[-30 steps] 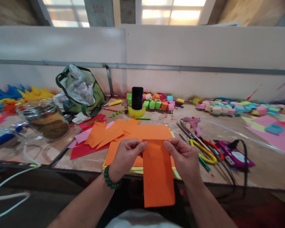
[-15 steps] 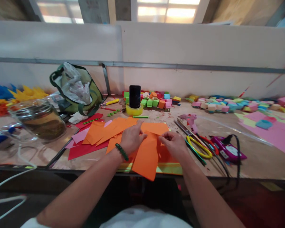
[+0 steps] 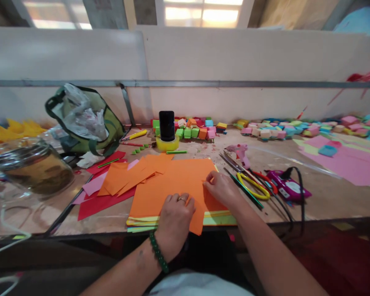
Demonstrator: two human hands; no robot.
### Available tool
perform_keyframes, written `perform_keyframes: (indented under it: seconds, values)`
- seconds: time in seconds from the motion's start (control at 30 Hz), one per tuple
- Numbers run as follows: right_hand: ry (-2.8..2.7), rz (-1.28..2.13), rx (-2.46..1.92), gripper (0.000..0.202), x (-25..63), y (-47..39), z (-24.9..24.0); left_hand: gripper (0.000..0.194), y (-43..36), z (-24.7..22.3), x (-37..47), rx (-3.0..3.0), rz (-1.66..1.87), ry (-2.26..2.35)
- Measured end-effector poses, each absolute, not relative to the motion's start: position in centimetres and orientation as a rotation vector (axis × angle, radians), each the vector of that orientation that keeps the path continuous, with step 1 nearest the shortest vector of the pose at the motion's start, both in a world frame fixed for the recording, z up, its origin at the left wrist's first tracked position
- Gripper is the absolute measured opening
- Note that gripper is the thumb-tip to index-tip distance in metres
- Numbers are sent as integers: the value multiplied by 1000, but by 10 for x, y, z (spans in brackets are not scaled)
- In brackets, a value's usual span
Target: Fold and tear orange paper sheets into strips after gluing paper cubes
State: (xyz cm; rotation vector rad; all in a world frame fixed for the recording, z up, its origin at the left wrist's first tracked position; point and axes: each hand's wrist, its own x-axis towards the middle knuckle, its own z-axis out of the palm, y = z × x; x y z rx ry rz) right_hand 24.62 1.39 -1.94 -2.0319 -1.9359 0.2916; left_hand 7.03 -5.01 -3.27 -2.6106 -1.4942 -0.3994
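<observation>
A smaller piece of orange paper [image 3: 197, 220] lies over a stack of coloured sheets [image 3: 216, 218], its lower end past the table edge. My right hand [image 3: 223, 190] pinches the upper right side of that piece between thumb and fingers. On its lower left part rests my left hand [image 3: 176, 222], fingers curled over the paper, a ring and a green bead bracelet [image 3: 158, 251] on it. The stack's top is a large orange sheet [image 3: 185, 174], with yellow and green edges beneath. Cut orange pieces [image 3: 120, 176] lie to the left, partly over red paper [image 3: 106, 202].
To the right lie yellow-handled scissors [image 3: 255, 191], a pink glue gun [image 3: 239, 152] and a purple device [image 3: 288, 185] with a black cord. A phone [image 3: 167, 125] stands in a tape roll [image 3: 167, 144]. Paper cubes [image 3: 191, 132], a jar [image 3: 33, 166] and a green bag [image 3: 86, 123] are around.
My left hand has come down from the top of the orange piece to its lower end. My right hand still pinches the upper side. The camera view has shifted slightly right.
</observation>
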Motion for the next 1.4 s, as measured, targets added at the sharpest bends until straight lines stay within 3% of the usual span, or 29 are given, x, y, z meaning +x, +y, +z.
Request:
perform_keyframes:
  seconds: [0.1, 0.4, 0.53, 0.77, 1.13, 1.4]
  values:
    - [-2056, 282, -1995, 25, 251, 17, -16, 20, -51, -36, 66, -2591, -454, -1558]
    - [-2629, 419, -1669, 8, 225, 37, 17, 21, -56, -37, 64, -2609, -553, -1639]
    - [-2685, 490, -1722, 43, 210, 55, 23, 21, -58, -37, 64, -2619, -548, -1618]
    - [-2728, 941, -1927, 54, 195, 81, 25, 23, -58, -34, 64, -2621, -480, -1581]
    - [-2496, 1376, -2083, 43, 193, 103, 24, 32, -63, -37, 64, -2563, -396, -1540]
    - [-2342, 1478, -2163, 32, 206, 123, 20, 30, -61, -31, 64, -2615, -339, -1546]
